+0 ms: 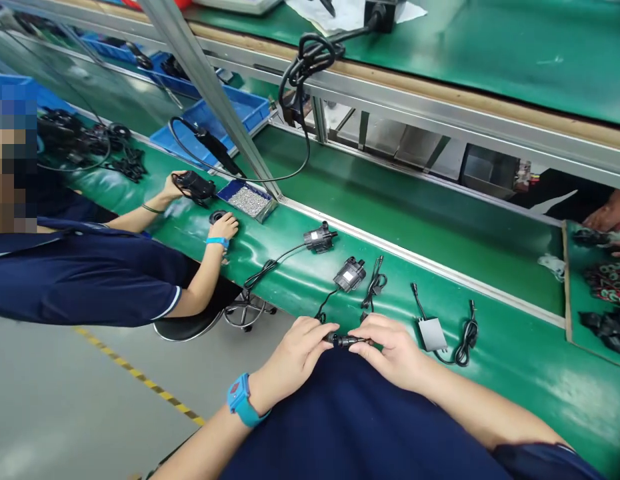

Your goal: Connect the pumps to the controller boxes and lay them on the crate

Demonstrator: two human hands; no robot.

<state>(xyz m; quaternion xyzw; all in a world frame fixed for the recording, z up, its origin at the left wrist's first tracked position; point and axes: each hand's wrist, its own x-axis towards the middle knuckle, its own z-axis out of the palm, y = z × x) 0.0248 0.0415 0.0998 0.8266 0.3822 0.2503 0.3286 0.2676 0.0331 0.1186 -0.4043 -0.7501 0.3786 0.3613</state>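
Close to my body, my left hand (297, 355) pinches one end of a black cable connector (344, 340). From the other side my right hand (394, 348) grips the connector's opposite end. The two ends meet between my fingertips; whether they are fully joined I cannot tell. Just beyond lies a small black pump (349, 275) with a white label, its cable running down toward my left hand. A coiled black cable (375, 287) rests beside it, above my right hand. Further left sits a second black pump (320, 237) with its bundled cord.
Right of my hands lie a grey adapter box (432, 333) and a coiled lead (469, 340) on the green bench (520, 373). At left a co-worker's hands handle black parts near a tray of small metal pieces (247, 199). A hanging cable (310, 143) loops from the upper shelf (490, 60).
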